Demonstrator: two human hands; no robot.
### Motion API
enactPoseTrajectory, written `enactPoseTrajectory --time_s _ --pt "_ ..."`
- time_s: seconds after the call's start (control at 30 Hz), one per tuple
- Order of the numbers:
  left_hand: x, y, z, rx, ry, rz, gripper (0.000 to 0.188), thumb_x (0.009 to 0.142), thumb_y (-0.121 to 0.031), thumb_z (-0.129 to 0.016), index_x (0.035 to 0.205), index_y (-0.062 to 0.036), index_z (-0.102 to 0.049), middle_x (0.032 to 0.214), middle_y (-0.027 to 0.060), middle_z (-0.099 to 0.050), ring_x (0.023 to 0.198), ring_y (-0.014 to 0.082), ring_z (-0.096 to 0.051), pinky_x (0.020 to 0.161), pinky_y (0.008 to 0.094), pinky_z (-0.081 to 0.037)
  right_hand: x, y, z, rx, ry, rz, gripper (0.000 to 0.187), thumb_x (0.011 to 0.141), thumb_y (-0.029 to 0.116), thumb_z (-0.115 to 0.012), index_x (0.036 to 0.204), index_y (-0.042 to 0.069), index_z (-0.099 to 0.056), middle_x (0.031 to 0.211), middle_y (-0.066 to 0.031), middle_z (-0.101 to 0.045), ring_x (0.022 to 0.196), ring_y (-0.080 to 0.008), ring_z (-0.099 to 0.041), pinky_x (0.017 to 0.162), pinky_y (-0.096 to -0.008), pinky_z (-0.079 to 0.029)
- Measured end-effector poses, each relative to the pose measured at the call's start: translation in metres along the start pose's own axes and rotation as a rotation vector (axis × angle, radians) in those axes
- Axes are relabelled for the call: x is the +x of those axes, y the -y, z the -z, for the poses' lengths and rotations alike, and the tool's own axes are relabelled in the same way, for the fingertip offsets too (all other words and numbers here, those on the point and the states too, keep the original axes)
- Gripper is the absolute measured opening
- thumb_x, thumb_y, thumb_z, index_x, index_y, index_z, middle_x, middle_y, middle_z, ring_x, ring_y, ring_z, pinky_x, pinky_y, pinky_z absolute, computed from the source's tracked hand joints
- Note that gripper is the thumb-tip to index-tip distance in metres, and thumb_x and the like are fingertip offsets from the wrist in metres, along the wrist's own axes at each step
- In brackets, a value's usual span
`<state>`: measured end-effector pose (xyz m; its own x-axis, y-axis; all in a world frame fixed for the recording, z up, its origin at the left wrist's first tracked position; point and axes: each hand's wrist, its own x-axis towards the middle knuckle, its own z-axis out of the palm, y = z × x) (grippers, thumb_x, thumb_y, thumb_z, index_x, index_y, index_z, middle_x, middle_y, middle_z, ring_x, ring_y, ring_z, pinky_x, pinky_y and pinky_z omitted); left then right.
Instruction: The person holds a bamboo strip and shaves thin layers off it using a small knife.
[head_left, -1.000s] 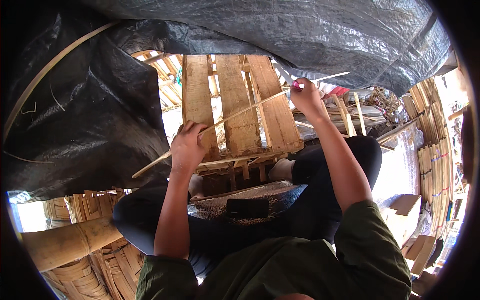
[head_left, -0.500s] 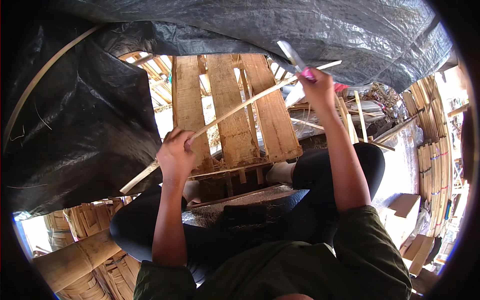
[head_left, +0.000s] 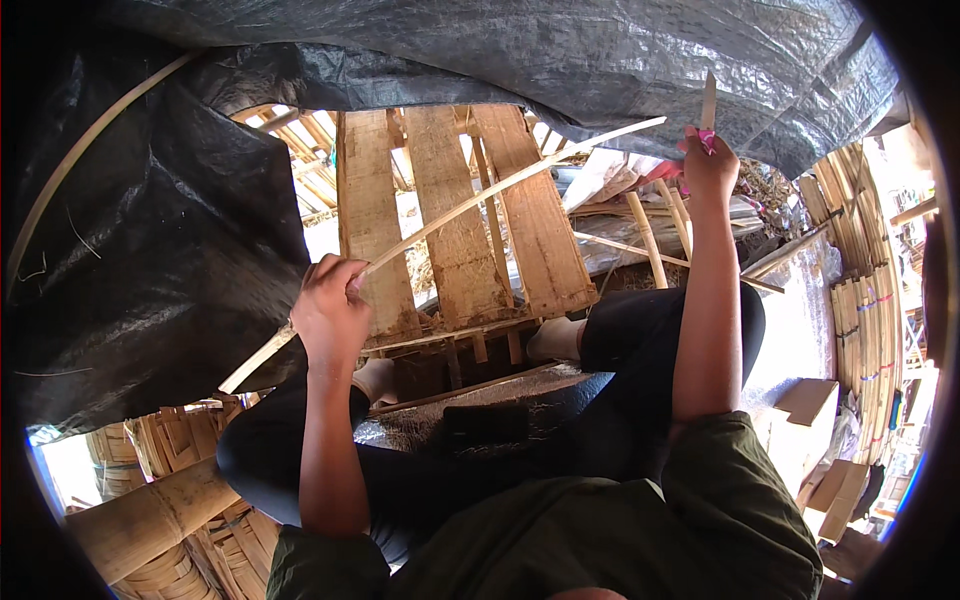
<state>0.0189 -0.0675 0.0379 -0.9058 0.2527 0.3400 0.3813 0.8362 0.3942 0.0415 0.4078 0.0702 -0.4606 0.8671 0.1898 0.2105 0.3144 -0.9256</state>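
My left hand (head_left: pixel 333 312) is closed around a long, thin bamboo strip (head_left: pixel 470 203), which slants from low on the left up to the far right. Its short end sticks out below the fist. My right hand (head_left: pixel 713 170) grips a knife by its pink handle (head_left: pixel 707 142), with the narrow blade (head_left: pixel 709 100) pointing up and away. The knife is apart from the strip, a little to the right of its far tip. Beneath the strip are several rough wooden planks (head_left: pixel 452 215), laid side by side in front of my feet.
A black plastic sheet (head_left: pixel 200 250) hangs at left and across the top. Bundled bamboo strips (head_left: pixel 866 340) stand on the right near an open cardboard box (head_left: pixel 805 402). A thick bamboo pole (head_left: pixel 150 520) lies lower left. Loose sticks (head_left: pixel 648 240) lean beyond my right knee.
My right hand has moved right with the knife, away from the strip, and the blade now points more upright. My left hand and the strip have shifted slightly left.
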Motion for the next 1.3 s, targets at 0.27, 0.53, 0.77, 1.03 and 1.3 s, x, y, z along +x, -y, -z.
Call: enactPoseTrajectory --time_s 0.27,0.53,0.77,1.03,1.3 --pt "-0.010 0.000 -0.012 -0.034 0.044 0.003 0.014 0.081 -0.003 -0.068 0.091 -0.0113 -0.071 0.089 0.0040 -0.066 0.090 0.0290 -0.065 0.074 0.0408 -0.051 -0.047 -0.017 -0.042 -0.197 0.457 -0.178 0.021 0.097 0.019 -0.056 0.100 0.007 -0.073 0.069 -0.0097 -0.069 0.063 -0.0169 -0.064 0.060 -0.0353 -0.050" --pt "-0.010 -0.001 -0.040 -0.138 0.028 -0.003 0.012 0.082 -0.018 -0.078 0.085 -0.0104 -0.070 0.082 0.0037 -0.065 0.080 0.0285 -0.065 0.065 0.0395 -0.049 -0.064 -0.056 -0.075 -0.479 0.503 0.121 0.042 0.098 0.036 -0.057 0.093 -0.003 -0.070 0.080 -0.0270 -0.069 0.080 -0.0448 -0.068 0.074 -0.0483 -0.053" --pt "-0.005 0.003 -0.041 -0.130 0.037 -0.051 0.021 0.080 -0.023 -0.081 0.080 -0.0092 -0.066 0.076 0.0034 -0.061 0.075 0.0268 -0.063 0.063 0.0396 -0.048 -0.067 -0.061 -0.088 -0.622 0.495 0.212 0.049 0.100 0.038 -0.049 0.090 -0.004 -0.071 0.085 -0.0305 -0.068 0.087 -0.0496 -0.067 0.081 -0.0540 -0.053" --pt "-0.007 0.004 -0.042 -0.124 0.046 -0.030 0.022 0.080 -0.023 -0.082 0.080 -0.0087 -0.065 0.077 0.0040 -0.061 0.075 0.0268 -0.062 0.062 0.0399 -0.048 -0.046 -0.045 -0.079 -0.403 -0.101 0.216 0.065 0.081 0.046 -0.077 0.112 -0.009 -0.064 0.086 -0.0268 -0.071 0.086 -0.0405 -0.071 0.080 -0.0449 -0.055" --pt "-0.006 0.000 -0.042 -0.111 0.036 -0.050 0.020 0.081 -0.021 -0.081 0.079 -0.0097 -0.065 0.077 0.0032 -0.060 0.075 0.0271 -0.063 0.062 0.0400 -0.048 0.005 -0.092 -0.076 -0.451 0.411 0.071 0.065 0.087 0.044 -0.073 0.139 0.008 -0.058 0.095 -0.0183 -0.074 0.084 -0.0286 -0.071 0.080 -0.0376 -0.053"
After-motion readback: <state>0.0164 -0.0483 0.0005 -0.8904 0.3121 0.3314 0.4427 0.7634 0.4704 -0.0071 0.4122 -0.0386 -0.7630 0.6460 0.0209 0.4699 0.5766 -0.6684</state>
